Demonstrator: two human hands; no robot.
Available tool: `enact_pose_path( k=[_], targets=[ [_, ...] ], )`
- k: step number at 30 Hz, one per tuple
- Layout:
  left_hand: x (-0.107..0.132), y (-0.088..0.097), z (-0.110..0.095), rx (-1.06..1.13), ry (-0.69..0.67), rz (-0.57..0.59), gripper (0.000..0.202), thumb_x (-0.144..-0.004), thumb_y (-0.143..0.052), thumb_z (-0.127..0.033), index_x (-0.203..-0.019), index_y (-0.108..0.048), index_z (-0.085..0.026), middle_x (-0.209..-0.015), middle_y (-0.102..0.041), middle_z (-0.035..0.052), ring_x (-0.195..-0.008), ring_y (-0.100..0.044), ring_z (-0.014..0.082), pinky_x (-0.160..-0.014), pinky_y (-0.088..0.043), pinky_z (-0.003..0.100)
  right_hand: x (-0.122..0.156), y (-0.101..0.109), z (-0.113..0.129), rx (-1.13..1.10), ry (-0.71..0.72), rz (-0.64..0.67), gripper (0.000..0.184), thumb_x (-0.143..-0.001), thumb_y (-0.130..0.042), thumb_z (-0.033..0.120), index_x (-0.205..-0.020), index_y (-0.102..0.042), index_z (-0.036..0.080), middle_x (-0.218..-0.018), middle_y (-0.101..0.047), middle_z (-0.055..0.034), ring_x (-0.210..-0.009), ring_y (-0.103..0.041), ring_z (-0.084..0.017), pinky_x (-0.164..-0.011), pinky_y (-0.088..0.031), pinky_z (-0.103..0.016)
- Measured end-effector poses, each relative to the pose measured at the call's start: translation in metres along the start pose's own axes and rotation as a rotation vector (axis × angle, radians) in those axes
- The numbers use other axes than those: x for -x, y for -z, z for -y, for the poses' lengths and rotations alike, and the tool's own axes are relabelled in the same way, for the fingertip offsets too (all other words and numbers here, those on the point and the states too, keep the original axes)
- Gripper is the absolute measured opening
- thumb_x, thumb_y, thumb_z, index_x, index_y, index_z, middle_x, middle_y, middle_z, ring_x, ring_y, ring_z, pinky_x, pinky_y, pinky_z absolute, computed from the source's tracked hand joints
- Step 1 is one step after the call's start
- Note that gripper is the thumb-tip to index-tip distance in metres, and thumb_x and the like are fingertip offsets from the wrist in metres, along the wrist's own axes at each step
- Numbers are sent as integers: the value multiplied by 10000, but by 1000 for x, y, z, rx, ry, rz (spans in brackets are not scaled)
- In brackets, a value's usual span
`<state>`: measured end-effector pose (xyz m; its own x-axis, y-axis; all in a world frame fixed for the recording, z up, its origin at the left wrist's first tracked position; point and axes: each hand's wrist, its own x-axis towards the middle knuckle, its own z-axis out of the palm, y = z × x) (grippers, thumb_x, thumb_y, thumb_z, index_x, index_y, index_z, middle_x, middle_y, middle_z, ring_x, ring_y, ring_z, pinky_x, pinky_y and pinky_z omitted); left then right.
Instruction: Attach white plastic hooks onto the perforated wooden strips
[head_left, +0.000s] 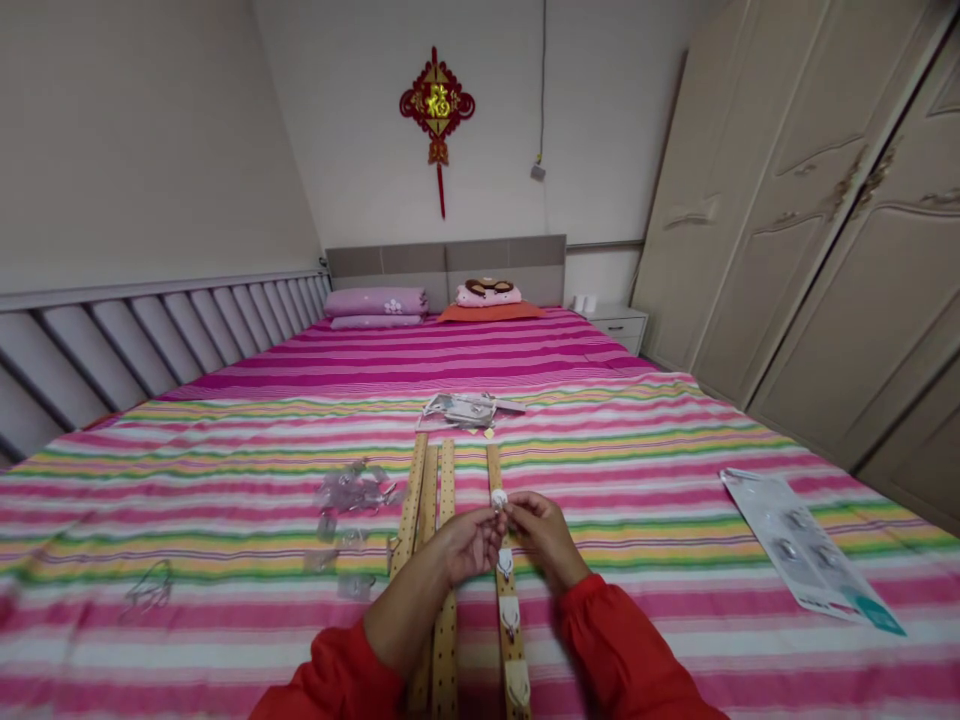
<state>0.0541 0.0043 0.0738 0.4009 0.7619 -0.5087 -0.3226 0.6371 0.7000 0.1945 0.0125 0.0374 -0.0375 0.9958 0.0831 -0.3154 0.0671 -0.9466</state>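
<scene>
A narrow wooden strip with holes (493, 468) lies lengthwise on the striped sheet, with white hooks along it. My right hand (546, 532) pinches the white hook (499, 496) farthest from me on that strip. Turned palm up, my left hand (472, 545) has its curled fingertips on the same hook, partly hiding it. Nearer to me on the strip sit another white hook (505, 565), a third hook (510, 618) and a paler one (517, 684). Left of it, several more perforated wooden strips (447, 480) lie side by side, partly under my left forearm.
Clear plastic hooks (352, 488) are scattered on the left. A pile of packaging (469, 409) lies beyond the strips. On the right is a blister card with hooks (806, 545). A thin looped wire (152, 588) rests far left. A railing (172, 310) borders the bed.
</scene>
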Motion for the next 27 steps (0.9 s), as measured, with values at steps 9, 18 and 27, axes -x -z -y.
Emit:
enact_pose_path(
  k=[9, 18, 27],
  targets=[
    [9, -3, -8, -335, -374, -233, 226, -622, -761, -271, -610, -574, -145, -520, -560, -29, -462, -475, 61, -475, -339, 172, 0, 5, 25, 376, 209, 39, 115, -658, -704, 277, -607, -638, 199, -603, -587, 1, -581, -500, -147, -547, -387, -259],
    [17, -2, -9, -880, -960, -331, 139, -631, -703, -166, -752, -665, -222, -763, -581, 7, -736, -511, 164, -706, -377, 248, 0, 3, 45, 912, 486, 294, 178, -757, -504, 42, -688, -557, 197, -690, -534, 9, -657, -504, -146, -601, -370, -252],
    [3, -2, -1, -584, -735, -347, 155, -624, -731, -290, -651, -635, -171, -629, -580, 2, -604, -509, 129, -598, -383, 234, -9, 3, 35, 337, 193, -9, 228, -663, -713, 250, -883, -669, 212, -633, -627, 25, -568, -560, -144, -540, -442, -254]
  ],
)
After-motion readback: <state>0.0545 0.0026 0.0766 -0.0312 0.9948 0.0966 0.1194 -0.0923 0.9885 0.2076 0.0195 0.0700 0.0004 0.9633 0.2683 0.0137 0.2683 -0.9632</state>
